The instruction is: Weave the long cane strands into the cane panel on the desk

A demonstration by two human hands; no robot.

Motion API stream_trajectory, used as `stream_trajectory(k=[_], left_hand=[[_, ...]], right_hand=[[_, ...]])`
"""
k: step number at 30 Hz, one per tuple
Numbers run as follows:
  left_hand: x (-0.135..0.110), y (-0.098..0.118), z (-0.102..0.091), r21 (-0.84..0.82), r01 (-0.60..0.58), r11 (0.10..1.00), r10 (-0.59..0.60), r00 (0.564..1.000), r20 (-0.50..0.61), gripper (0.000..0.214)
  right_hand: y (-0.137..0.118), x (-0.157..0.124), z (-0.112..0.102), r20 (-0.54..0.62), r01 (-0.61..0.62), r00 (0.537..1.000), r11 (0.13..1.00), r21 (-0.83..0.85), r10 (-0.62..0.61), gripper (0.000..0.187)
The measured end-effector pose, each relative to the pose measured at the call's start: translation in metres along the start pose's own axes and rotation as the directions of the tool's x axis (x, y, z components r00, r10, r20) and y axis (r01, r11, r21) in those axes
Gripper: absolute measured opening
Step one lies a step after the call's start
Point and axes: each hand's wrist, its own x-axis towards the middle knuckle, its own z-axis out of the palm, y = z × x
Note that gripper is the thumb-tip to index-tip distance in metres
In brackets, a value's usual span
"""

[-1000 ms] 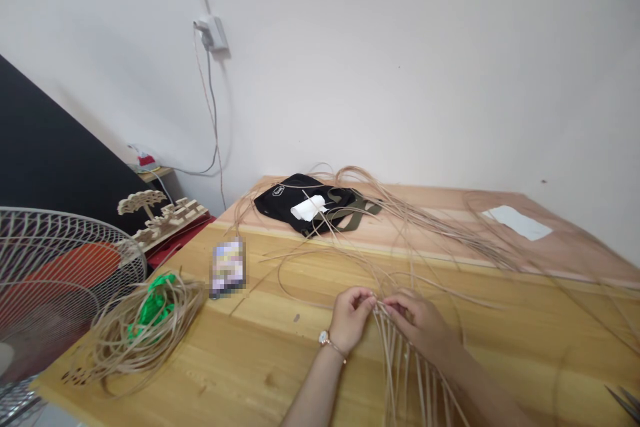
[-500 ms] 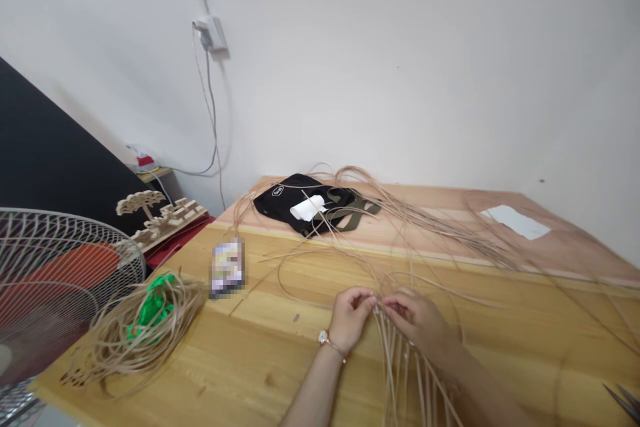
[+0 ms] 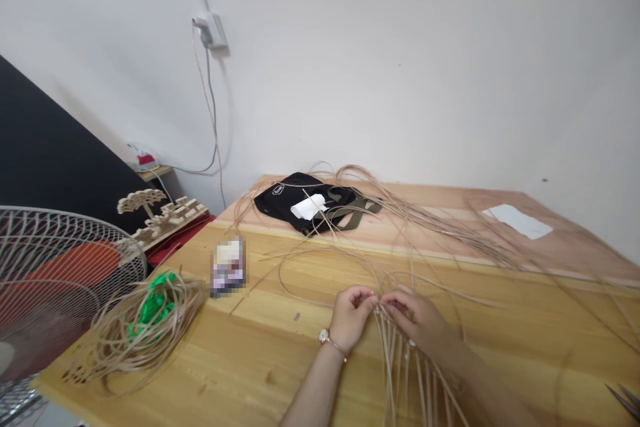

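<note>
- Underneath the hands is a wood table (image 3: 225,380).
- Thin strips (image 3: 421,387) spread from the fingertips back toward the person; loose ones cross the table past the hands.
- A coil (image 3: 107,347) with something green sits left.
- A black bag (image 3: 285,205) lies behind, strips across it.
- Left hand (image 3: 350,317) and right hand (image 3: 420,317) pinch the strips' far ends, close together.
- The bag's badge (image 3: 278,191) has writing too small to read.

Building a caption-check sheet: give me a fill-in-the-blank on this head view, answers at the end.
1. The left hand and the ____ hand both have fingertips on the thin strands.
2. A watch sits on the ____ wrist.
3. The material tangled in the coil on the table is coloured ____.
4. The curled white piece lies on fabric coloured ____.

Missing words: right; left; green; black.
</note>
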Motion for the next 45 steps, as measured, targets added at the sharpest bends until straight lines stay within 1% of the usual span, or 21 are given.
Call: stream_trajectory(k=[3,7,15,20,25,27,29,32,35,37,39,41,43,45], left_hand=[[0.0,0.0,0.001,0.008,-0.006,1.0,0.005,1.0,0.011,0.026],[0.0,-0.001,0.001,0.03,-0.013,0.999,0.013,1.0,0.017,0.024],[0.0,-0.002,0.0,0.047,-0.008,0.999,0.007,1.0,0.017,0.024],[0.0,-0.002,0.0,0.086,-0.01,0.996,0.01,1.0,0.009,0.023],[0.001,-0.003,0.0,0.087,-0.012,0.996,0.012,1.0,-0.001,0.024],[0.001,-0.003,0.0,0.09,-0.008,0.996,0.008,1.0,-0.001,0.025],[0.0,-0.002,0.0,0.086,-0.003,0.996,0.002,1.0,0.004,0.025],[0.0,0.0,0.0,0.07,0.008,0.998,-0.009,1.0,0.009,0.024],[0.0,0.0,0.001,0.075,0.017,0.997,-0.017,1.0,0.001,0.022],[0.0,0.0,0.001,0.092,0.018,0.996,-0.017,1.0,-0.006,0.021],[0.0,-0.001,0.001,0.104,0.019,0.994,-0.018,1.0,-0.011,0.022],[0.0,-0.001,0.002,0.109,0.018,0.994,-0.017,1.0,-0.011,0.022],[0.0,-0.001,0.001,0.116,0.009,0.993,-0.008,1.0,-0.01,0.021],[0.0,-0.001,0.001,0.119,0.006,0.993,-0.005,1.0,-0.007,0.02]], right_hand=[[0.004,0.001,0.0,0.022,0.015,1.0,1.0,0.01,-0.015,0.015],[0.007,0.002,-0.001,0.028,0.011,1.0,1.0,-0.018,-0.011,0.011],[0.008,0.005,-0.004,0.06,0.019,0.998,0.999,-0.049,-0.016,0.012],[0.008,0.004,-0.003,0.047,0.013,0.999,0.997,-0.076,-0.01,0.013],[0.008,0.004,-0.003,0.056,0.016,0.998,0.994,-0.107,-0.01,0.015],[0.007,0.003,-0.004,0.054,0.035,0.998,0.989,-0.147,-0.027,0.017],[0.004,0.001,-0.005,0.048,0.089,0.996,0.976,-0.197,-0.081,0.019],[0.001,-0.002,-0.004,0.034,0.187,0.982,0.944,-0.274,-0.184,0.021],[-0.001,-0.004,-0.002,0.029,0.235,0.97,0.9,-0.367,-0.242,0.016],[-0.003,-0.004,0.0,0.03,0.291,0.949,0.838,-0.462,-0.313,0.017],[-0.006,-0.004,0.0,0.03,0.361,0.908,0.741,-0.566,-0.419,0.022],[-0.009,-0.004,0.0,0.047,0.417,0.861,0.65,-0.635,-0.507,0.027],[-0.012,-0.004,-0.002,0.077,0.45,0.836,0.597,-0.664,-0.543,0.03],[-0.013,-0.005,-0.003,0.1,0.463,0.827,0.57,-0.679,-0.553,0.03]])
